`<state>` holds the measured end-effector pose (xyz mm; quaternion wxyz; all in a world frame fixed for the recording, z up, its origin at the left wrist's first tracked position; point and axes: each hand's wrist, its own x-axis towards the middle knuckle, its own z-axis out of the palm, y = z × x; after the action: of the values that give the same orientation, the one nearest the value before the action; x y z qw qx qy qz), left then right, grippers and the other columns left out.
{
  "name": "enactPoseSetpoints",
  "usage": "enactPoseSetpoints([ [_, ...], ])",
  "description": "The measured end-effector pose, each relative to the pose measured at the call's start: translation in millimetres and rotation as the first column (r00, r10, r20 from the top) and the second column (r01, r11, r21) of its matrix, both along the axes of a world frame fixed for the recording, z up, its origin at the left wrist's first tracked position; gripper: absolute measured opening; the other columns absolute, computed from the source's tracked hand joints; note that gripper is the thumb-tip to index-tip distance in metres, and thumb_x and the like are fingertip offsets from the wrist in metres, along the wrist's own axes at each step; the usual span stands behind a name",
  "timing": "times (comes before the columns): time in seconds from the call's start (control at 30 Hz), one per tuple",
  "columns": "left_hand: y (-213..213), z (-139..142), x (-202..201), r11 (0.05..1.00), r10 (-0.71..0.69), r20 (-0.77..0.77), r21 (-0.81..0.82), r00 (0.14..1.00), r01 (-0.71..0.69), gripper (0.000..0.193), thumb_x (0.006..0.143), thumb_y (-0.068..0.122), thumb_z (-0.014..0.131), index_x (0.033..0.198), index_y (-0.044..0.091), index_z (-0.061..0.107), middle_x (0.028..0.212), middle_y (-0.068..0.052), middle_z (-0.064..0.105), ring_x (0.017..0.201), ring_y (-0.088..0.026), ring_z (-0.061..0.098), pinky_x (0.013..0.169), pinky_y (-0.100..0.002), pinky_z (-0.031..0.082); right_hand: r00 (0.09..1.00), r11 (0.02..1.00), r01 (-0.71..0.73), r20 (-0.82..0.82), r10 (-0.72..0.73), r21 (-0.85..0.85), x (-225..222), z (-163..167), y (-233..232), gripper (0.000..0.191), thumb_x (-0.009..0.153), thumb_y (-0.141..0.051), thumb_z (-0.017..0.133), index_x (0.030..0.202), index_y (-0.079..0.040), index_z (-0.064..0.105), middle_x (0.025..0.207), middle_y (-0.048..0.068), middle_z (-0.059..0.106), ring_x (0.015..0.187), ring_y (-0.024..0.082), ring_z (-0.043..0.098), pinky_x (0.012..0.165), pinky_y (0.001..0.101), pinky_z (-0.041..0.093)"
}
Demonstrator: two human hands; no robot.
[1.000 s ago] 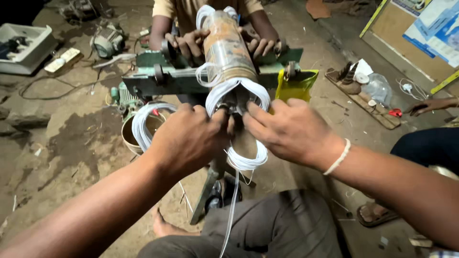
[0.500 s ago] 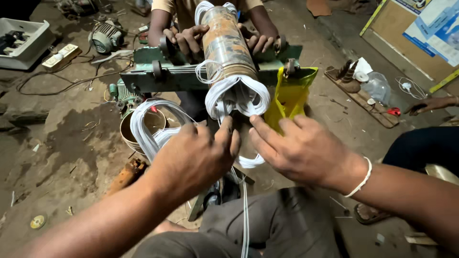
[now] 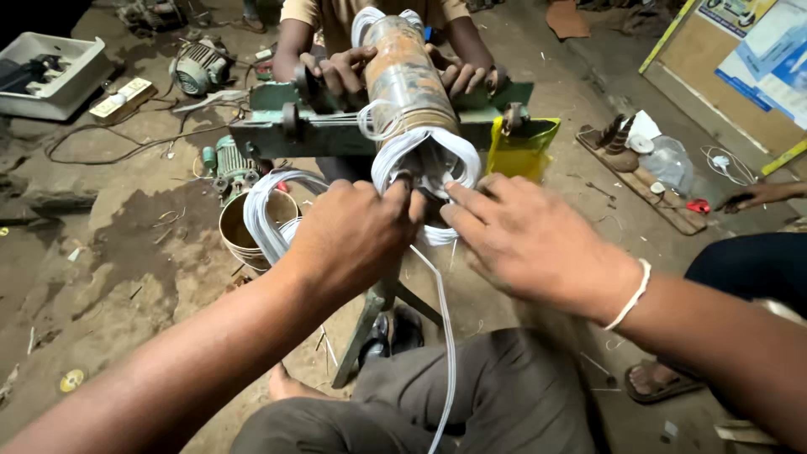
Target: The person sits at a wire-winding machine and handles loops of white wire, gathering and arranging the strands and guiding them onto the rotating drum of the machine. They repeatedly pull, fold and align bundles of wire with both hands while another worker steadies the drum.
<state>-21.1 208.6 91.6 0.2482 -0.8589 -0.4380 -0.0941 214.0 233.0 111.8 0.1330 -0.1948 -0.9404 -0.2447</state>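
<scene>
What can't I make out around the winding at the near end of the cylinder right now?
Head view only:
- Near end face of the cylinder: covered by the left hand, right hand and white wire loops.
- Fingertips of both hands: buried in the loops, grip unclear.
- Trailing white wire: cut off by the bottom edge.

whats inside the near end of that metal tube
Loops of white wire come out of the near end of the metal tube. The left hand and right hand cover the opening, so anything deeper inside is hidden.

Wire loops (image 3: pixel 424 155) crowding cylinder (image 3: pixel 405 71)
</scene>
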Motion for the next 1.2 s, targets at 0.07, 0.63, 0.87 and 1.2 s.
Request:
enactPoseSetpoints([
  [0.07,-5,9,2,0.998,-0.021,-0.007,-0.062,1.0,0.021,0.026,0.085,0.022,0.063,0.105,0.006,0.061,0.084,-0.01,0.066,0.063,-0.026,0.07,0.049,-0.04,0.051,0.998,1.0,-0.026,-0.052,0.025,-0.01,-4,-2,-6,0.038,0.086,-0.026,0.064,0.117,-0.003,0.066,0.127,0.018,0.065,0.101,0.03,0.063,0.084,0.0408,0.053],
  [0.63,-40,-6,16,0.95,0.052,-0.103,0.312,0.993,-0.017,0.041,0.079,0.024,0.06,0.113,0.0,0.062,0.119,-0.022,0.07,0.063,-0.023,0.067,0.053,-0.033,0.052,1.0,0.976,0.015,-0.024,-0.01,0.219,-9,-1,-22,0.035,0.083,-0.019,0.059,0.111,0.0,0.071,0.116,0.02,0.074,0.068,0.019,0.061,0.061,0.0315,0.05],
  [0.87,4,-26,11,0.965,0.079,0.013,0.25,0.997,-0.08,0.038,0.08,0.024,0.063,0.113,0.007,0.066,0.081,-0.003,0.06,0.058,-0.02,0.061,0.047,-0.034,0.045,0.992,0.978,0.049,-0.124,-0.024,0.203,-13,-17,21,0.03,0.087,-0.018,0.062,0.111,-0.003,0.073,0.111,0.012,0.074,0.067,0.019,0.063,0.057,0.0322,0.05],
  [1.2,1,-16,-7,0.948,-0.13,0.02,0.295,0.991,0.118,0.035,0.079,0.024,0.064,0.11,0.009,0.071,0.09,-0.005,0.063,0.067,-0.02,0.063,0.056,-0.034,0.048,0.958,0.998,-0.056,-0.284,0.049,-0.016,-20,-13,14,0.029,0.085,-0.011,0.061,0.112,-0.005,0.072,0.113,0.009,0.072,0.078,0.023,0.07,0.065,0.0354,0.055],
])
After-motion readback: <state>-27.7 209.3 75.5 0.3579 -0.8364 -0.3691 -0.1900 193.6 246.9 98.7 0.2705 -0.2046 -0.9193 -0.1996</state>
